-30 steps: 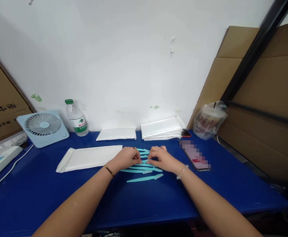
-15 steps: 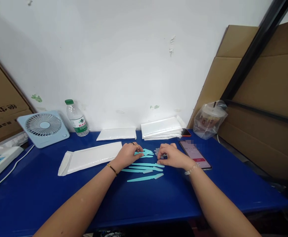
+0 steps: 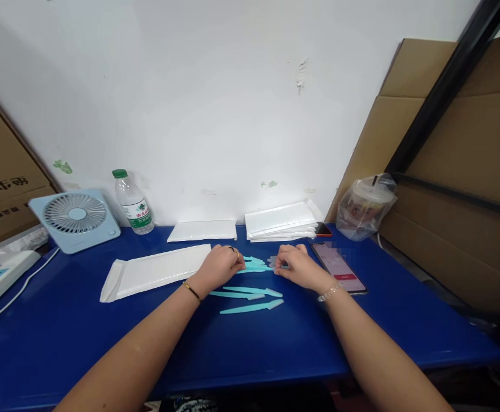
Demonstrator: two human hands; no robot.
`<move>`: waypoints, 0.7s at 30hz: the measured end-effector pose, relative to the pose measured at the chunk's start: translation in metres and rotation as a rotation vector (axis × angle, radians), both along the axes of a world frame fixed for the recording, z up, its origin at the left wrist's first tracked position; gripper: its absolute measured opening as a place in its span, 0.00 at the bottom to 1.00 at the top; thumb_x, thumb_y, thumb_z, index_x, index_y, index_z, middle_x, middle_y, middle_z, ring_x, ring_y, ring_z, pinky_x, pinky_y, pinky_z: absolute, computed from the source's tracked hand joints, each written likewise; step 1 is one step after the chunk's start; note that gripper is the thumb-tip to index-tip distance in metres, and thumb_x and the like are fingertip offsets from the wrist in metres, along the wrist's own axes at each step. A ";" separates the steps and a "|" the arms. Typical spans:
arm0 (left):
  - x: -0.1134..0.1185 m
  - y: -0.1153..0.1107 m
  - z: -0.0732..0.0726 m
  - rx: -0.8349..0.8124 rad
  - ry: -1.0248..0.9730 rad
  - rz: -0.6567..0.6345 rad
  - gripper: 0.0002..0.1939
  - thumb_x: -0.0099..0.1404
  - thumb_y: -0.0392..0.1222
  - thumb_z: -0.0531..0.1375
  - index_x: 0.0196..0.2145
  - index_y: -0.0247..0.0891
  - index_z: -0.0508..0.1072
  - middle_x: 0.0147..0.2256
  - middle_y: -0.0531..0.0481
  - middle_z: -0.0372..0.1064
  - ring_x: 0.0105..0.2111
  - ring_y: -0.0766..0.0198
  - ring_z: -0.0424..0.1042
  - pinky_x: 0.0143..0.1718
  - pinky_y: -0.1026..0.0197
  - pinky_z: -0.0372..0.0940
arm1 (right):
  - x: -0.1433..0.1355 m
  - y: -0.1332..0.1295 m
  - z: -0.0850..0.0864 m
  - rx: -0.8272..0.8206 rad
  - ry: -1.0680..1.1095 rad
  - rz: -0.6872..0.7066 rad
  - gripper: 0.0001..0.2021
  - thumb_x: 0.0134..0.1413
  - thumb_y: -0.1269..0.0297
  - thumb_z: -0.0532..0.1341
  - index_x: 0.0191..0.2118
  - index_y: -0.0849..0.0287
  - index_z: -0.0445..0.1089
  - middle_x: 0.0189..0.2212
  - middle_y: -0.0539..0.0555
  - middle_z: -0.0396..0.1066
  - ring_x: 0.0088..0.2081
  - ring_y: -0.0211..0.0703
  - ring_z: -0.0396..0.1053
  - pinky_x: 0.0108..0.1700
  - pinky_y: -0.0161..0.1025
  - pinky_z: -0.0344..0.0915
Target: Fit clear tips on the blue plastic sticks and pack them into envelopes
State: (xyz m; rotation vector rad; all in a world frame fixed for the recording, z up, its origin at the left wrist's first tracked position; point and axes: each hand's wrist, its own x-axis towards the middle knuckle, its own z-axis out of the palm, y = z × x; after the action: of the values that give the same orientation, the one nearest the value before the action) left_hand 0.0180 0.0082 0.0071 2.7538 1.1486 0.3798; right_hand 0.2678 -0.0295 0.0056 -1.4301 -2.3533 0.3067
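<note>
Between my hands is a teal eyebrow razor (image 3: 256, 269), level above the table. My left hand (image 3: 221, 265) is closed on its handle end, thumb against fingers. The fingertips of my right hand (image 3: 293, 265) pinch its blade end. Just behind it lies a bunch of teal eyebrow razors (image 3: 253, 261), partly hidden by my left hand. Small clear pieces, which look like blade caps (image 3: 271, 261), lie beside my right fingers. Nearer me, three loose teal razors (image 3: 250, 308) rest on the blue table, blade ends pointing right.
A white padded envelope (image 3: 155, 272) lies left of my hands. More white envelopes (image 3: 280, 222) are stacked by the wall. A phone (image 3: 338, 269) lies right. Around them are a blue fan (image 3: 76, 220), a water bottle (image 3: 135, 203), a bagged drink cup (image 3: 365, 207) and a power strip (image 3: 1, 280).
One razor from the front row has been picked up and moved back toward the bunch. My left fingers have closed on it, and my right fingertips have moved slightly away from me with its blade end.
</note>
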 end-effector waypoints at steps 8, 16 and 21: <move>-0.011 0.009 -0.004 -0.018 -0.066 0.083 0.11 0.62 0.47 0.57 0.39 0.42 0.74 0.37 0.50 0.73 0.37 0.61 0.70 0.37 0.62 0.59 | -0.002 -0.008 0.005 -0.045 0.033 -0.001 0.06 0.50 0.60 0.64 0.29 0.56 0.72 0.32 0.49 0.68 0.36 0.41 0.66 0.44 0.42 0.50; -0.001 -0.015 0.002 -0.224 -0.010 -0.137 0.13 0.62 0.52 0.56 0.35 0.41 0.75 0.33 0.51 0.73 0.33 0.64 0.69 0.31 0.65 0.58 | -0.019 -0.016 0.000 -0.148 -0.007 0.137 0.05 0.48 0.64 0.65 0.27 0.58 0.70 0.30 0.47 0.67 0.33 0.38 0.65 0.44 0.41 0.49; 0.001 -0.011 0.000 -0.155 0.025 -0.084 0.11 0.62 0.47 0.57 0.31 0.41 0.76 0.31 0.50 0.74 0.30 0.63 0.69 0.30 0.64 0.57 | -0.017 -0.011 0.004 -0.079 0.031 0.085 0.07 0.52 0.62 0.63 0.27 0.58 0.70 0.30 0.48 0.67 0.33 0.39 0.65 0.43 0.40 0.50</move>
State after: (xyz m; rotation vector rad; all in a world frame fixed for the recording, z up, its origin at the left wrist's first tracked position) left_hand 0.0191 -0.0031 0.0069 2.6675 1.0175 0.2370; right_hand 0.2508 -0.0407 0.0098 -1.3524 -2.4048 0.4457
